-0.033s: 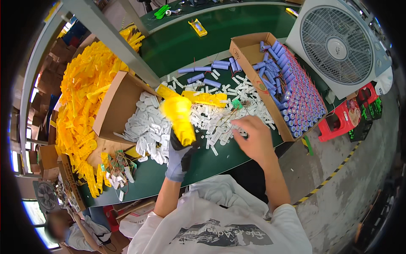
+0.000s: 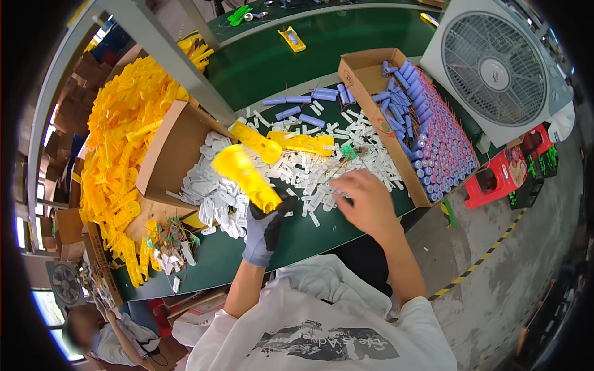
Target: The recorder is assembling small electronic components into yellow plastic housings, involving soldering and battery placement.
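My left hand (image 2: 265,232), in a grey and black glove, is closed round the lower end of a yellow plastic shell (image 2: 246,176). The shell tilts up to the left, its wide end slightly blurred. Bare and empty as far as I can see, my right hand (image 2: 366,203) hovers over the near edge of the white plastic pieces (image 2: 315,179), thumb and forefinger apart. Beyond the held shell lie two more yellow shells, one slanting (image 2: 257,143) and one lengthwise (image 2: 303,143). A small green circuit board with wires (image 2: 348,151) rests among the white pieces.
Left stands a tipped cardboard box (image 2: 162,151) spilling white parts, beside a heap of yellow shells (image 2: 124,136). Wired boards (image 2: 173,247) lie near the table's left edge. At right are a carton of purple battery cells (image 2: 365,105) and a grey fan (image 2: 433,55). Loose cells (image 2: 288,114) lie behind.
The yellow shell in my left hand has swung its wide end to the left, uncovering more of the slanting shell behind. My right hand has shifted slightly left.
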Demonstrator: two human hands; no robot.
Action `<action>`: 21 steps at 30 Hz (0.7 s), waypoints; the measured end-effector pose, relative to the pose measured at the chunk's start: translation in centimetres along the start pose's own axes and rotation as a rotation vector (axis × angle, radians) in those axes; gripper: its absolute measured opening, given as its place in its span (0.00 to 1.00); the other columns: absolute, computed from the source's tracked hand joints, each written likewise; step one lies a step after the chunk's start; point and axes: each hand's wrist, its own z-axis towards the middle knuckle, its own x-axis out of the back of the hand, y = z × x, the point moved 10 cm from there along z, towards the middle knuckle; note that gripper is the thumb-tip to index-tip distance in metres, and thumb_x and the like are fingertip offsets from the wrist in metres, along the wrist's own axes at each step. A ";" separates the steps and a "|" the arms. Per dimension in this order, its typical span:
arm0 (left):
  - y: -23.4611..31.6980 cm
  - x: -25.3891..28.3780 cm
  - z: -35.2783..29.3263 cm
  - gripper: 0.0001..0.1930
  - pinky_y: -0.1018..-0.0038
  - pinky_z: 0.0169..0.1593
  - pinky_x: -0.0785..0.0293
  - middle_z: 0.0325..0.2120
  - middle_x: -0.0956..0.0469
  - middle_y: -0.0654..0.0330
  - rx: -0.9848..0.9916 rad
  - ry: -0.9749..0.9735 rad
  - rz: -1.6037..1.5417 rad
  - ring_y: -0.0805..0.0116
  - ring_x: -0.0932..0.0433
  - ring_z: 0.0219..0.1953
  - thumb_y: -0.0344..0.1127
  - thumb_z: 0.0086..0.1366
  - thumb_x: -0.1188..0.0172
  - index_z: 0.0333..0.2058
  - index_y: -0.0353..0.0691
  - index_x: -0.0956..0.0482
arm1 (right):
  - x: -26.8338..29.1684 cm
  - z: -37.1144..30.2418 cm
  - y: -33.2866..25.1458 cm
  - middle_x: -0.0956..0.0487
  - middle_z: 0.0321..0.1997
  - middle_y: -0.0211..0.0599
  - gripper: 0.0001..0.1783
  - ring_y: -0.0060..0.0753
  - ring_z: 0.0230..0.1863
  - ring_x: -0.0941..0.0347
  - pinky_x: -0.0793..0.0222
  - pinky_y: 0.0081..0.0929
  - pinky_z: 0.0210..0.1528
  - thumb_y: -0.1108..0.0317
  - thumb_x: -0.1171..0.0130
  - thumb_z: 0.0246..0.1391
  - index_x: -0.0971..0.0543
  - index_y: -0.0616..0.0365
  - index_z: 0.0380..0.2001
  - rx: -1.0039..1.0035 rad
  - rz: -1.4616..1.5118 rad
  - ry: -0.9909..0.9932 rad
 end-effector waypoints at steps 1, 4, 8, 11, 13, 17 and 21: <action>-0.3 0.4 -0.2 0.17 0.73 0.42 0.24 0.35 0.23 0.59 0.023 0.012 -0.045 0.66 0.21 0.36 0.27 0.57 0.36 0.45 0.37 0.29 | -0.6 0.4 -0.1 0.22 0.38 0.31 0.13 0.35 0.43 0.27 0.29 0.31 0.43 0.70 0.36 0.44 0.18 0.52 0.37 0.003 -0.004 -0.008; -1.5 1.3 -1.0 0.12 0.73 0.40 0.24 0.31 0.23 0.59 0.105 0.142 -0.168 0.67 0.21 0.33 0.27 0.58 0.38 0.41 0.36 0.27 | -5.5 0.8 -1.2 0.23 0.40 0.30 0.14 0.33 0.51 0.31 0.36 0.28 0.52 0.71 0.39 0.41 0.17 0.49 0.36 0.232 -0.222 -0.263; -3.3 3.9 -2.3 0.16 0.74 0.34 0.24 0.32 0.23 0.59 0.161 0.256 0.026 0.68 0.22 0.30 0.30 0.57 0.35 0.43 0.36 0.28 | -7.3 1.4 -1.1 0.23 0.36 0.28 0.11 0.32 0.45 0.29 0.33 0.29 0.46 0.71 0.37 0.42 0.17 0.51 0.33 0.357 -0.302 -0.335; -2.4 4.4 -2.5 0.20 0.78 0.26 0.27 0.31 0.24 0.59 0.022 0.252 0.150 0.70 0.25 0.24 0.40 0.60 0.36 0.47 0.38 0.31 | -2.4 2.9 -1.0 0.22 0.34 0.29 0.10 0.35 0.38 0.27 0.31 0.32 0.41 0.71 0.35 0.44 0.17 0.53 0.33 0.272 -0.059 -0.002; -1.7 3.7 -2.8 0.23 0.77 0.28 0.26 0.32 0.24 0.58 0.067 0.177 -0.059 0.69 0.25 0.25 0.38 0.59 0.36 0.50 0.38 0.33 | 3.1 3.1 -0.1 0.20 0.35 0.34 0.07 0.32 0.33 0.25 0.30 0.29 0.37 0.74 0.38 0.49 0.18 0.60 0.34 0.164 0.079 0.392; 2.2 3.1 -1.8 0.25 0.74 0.27 0.26 0.34 0.26 0.55 -0.374 0.117 0.962 0.65 0.25 0.28 0.46 0.66 0.45 0.54 0.38 0.38 | 8.2 -0.1 1.9 0.21 0.39 0.40 0.12 0.22 0.34 0.27 0.33 0.19 0.35 0.72 0.45 0.59 0.23 0.72 0.40 -0.121 0.507 1.031; 1.0 4.7 1.0 0.20 0.67 0.39 0.26 0.37 0.29 0.51 -0.271 0.126 0.876 0.59 0.27 0.35 0.38 0.71 0.51 0.57 0.35 0.40 | 4.6 1.1 -3.1 0.22 0.29 0.38 0.12 0.16 0.25 0.31 0.38 0.17 0.26 0.69 0.42 0.57 0.22 0.71 0.37 -0.009 0.746 0.538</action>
